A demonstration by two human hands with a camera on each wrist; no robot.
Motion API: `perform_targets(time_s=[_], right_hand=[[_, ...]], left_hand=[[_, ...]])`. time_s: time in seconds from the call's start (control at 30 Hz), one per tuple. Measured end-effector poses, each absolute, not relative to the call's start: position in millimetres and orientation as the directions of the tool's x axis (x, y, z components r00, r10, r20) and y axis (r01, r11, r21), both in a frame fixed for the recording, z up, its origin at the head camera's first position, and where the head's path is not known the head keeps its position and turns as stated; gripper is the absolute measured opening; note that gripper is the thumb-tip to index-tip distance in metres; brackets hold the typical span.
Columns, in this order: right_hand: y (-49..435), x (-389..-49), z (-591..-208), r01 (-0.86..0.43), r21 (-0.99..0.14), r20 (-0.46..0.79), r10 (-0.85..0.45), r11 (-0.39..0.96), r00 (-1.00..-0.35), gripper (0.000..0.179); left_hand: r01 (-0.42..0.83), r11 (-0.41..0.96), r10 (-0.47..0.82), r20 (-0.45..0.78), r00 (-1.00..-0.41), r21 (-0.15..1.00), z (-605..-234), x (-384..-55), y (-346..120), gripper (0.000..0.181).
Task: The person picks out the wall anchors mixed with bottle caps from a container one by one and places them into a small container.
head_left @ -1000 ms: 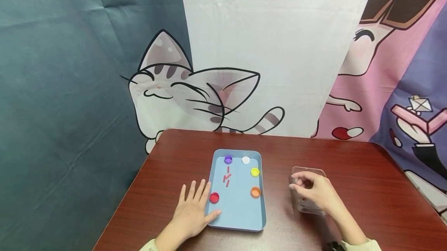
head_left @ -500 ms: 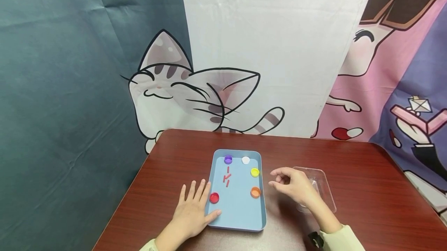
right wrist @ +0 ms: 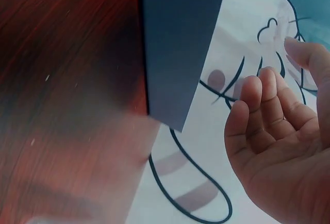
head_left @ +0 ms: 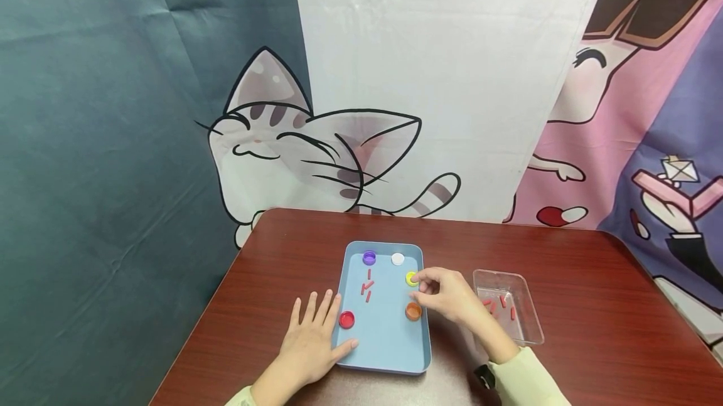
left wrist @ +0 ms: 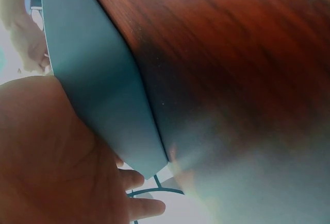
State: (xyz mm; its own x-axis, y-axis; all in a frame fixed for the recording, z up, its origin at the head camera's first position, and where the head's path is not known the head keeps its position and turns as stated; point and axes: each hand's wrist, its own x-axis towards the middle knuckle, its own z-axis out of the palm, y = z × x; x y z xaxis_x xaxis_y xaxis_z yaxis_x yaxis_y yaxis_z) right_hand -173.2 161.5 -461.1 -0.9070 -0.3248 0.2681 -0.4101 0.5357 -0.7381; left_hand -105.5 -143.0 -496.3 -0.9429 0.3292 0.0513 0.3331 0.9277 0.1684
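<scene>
My left hand [head_left: 309, 348] lies with spread, straight fingers along the left wall of a blue tray [head_left: 384, 356], its thumb over the rim. In the left wrist view the palm [left wrist: 56, 157] is against the tray's side. Above the tray's right edge hovers my right hand [head_left: 449, 293], fingers bent, thumb and index apart with nothing visible between them. The fingertips partly cover a yellow cap [head_left: 410, 278]; an orange cap [head_left: 413, 312] sits just below the thumb. Several short red sticks [head_left: 369, 285] lie in the tray. The right wrist view shows the hand [right wrist: 278, 126] beside the tray wall.
The tray also holds a purple cap [head_left: 369, 258], a white cap [head_left: 398, 259] and a red cap [head_left: 347, 319]. A clear plastic box [head_left: 525, 312] with several red sticks [head_left: 492, 307] stands on the brown table [head_left: 294, 249] to the right. A printed curtain [head_left: 440, 80] hangs behind.
My right hand has travelled left from over the clear box to the tray's right edge, uncovering the box's red sticks. The left hand and the tray look unmoved.
</scene>
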Motion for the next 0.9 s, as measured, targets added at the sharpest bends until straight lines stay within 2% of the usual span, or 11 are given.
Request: perform_targets(time_s=[0.43, 0.9], right_hand=[[127.0, -185.7, -468.5, -0.387, -0.718, 0.176, -0.386, 0.579, -0.905, 0.023], [100.5, -197.9, -474.8, -0.454, -0.623, 0.121, -0.495, 0.637, -0.861, 0.026]], left_hand=[[0.306, 0.940, 0.312, -0.022, -0.950, 0.153, -492.5, -106.1, -142.3, 0.092], [0.304, 0.940, 0.312, -0.030, -0.950, 0.153, -490.7, -106.4, -142.5, 0.093]])
